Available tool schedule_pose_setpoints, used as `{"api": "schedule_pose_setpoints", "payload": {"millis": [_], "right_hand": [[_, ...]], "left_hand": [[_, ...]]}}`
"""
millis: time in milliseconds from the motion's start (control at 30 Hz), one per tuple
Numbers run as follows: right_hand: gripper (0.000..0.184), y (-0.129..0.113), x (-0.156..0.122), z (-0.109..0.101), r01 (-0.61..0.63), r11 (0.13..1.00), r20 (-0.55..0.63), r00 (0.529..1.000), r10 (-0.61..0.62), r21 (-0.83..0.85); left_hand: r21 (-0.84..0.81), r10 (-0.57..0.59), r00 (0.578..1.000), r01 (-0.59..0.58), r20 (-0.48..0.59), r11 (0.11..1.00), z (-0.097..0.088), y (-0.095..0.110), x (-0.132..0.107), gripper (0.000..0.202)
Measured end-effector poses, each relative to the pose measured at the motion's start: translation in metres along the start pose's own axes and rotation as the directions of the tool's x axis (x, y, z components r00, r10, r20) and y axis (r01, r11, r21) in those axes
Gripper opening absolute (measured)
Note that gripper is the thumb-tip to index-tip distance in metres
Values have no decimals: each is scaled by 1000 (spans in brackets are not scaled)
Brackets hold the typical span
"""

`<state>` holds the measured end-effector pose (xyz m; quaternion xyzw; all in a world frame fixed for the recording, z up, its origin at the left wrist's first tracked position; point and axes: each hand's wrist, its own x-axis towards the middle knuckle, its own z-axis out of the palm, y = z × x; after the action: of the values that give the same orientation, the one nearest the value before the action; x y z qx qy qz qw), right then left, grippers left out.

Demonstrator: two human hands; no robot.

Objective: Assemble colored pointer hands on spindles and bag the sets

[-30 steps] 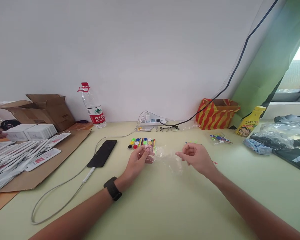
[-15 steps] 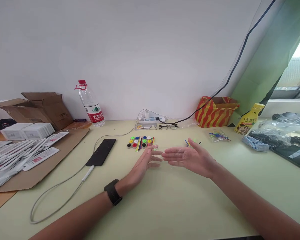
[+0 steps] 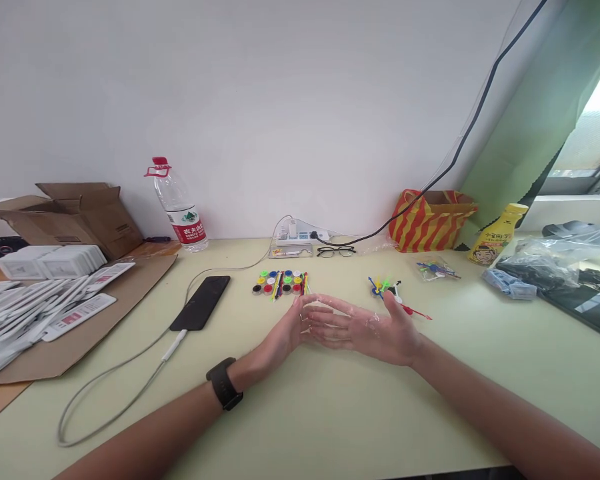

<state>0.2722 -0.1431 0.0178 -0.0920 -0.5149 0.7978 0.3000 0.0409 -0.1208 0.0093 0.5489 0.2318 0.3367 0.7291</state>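
My left hand point(image 3: 284, 335), wearing a black watch point(image 3: 225, 384) at the wrist, has its fingers stretched out toward the right, over the table. My right hand point(image 3: 377, 335) is turned palm inward with fingers extended, and its fingertips meet or overlap those of the left. A shiny piece of clear film point(image 3: 374, 320) lies against the right palm; its outline is hard to make out. Just beyond the left fingers sit rows of small coloured discs point(image 3: 269, 289) with coloured arrow strips point(image 3: 279, 285) among them. Behind the right thumb lies a loose group of coloured arrow spinners point(image 3: 380, 288).
A phone point(image 3: 201, 303) on a charging cable lies left, near a water bottle point(image 3: 187, 223). Glasses point(image 3: 336, 251) and a power strip point(image 3: 303, 233) are by the wall. A striped bag point(image 3: 425, 223), yellow bottle point(image 3: 497, 235) and bagged arrows point(image 3: 437, 269) stand or lie right.
My right hand has moved left and slightly down, closing the gap to my left fingers. More of the arrow spinners, including a red one, now shows behind it.
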Motion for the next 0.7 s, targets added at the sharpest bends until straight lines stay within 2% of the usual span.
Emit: {"api": "schedule_pose_setpoints", "payload": {"millis": [133,300,467,700], "right_hand": [[108,0,0,0,6,998,-30,1000,-8,-56],[111,1,-1,0,38,997,-93,995,-44,-63],[116,-1,-1,1,29,997,-151,988,-40,-75],[99,-6,-2,3,78,990,-123,988,-92,-114]], "left_hand": [[8,-17,1000,17,-3,1000,-1,0,0,62],[3,-87,994,87,-64,996,-7,-6,2,68],[71,-84,996,87,-42,994,-10,-8,0,59],[168,-74,996,82,-50,982,-10,-14,-4,55]]}}
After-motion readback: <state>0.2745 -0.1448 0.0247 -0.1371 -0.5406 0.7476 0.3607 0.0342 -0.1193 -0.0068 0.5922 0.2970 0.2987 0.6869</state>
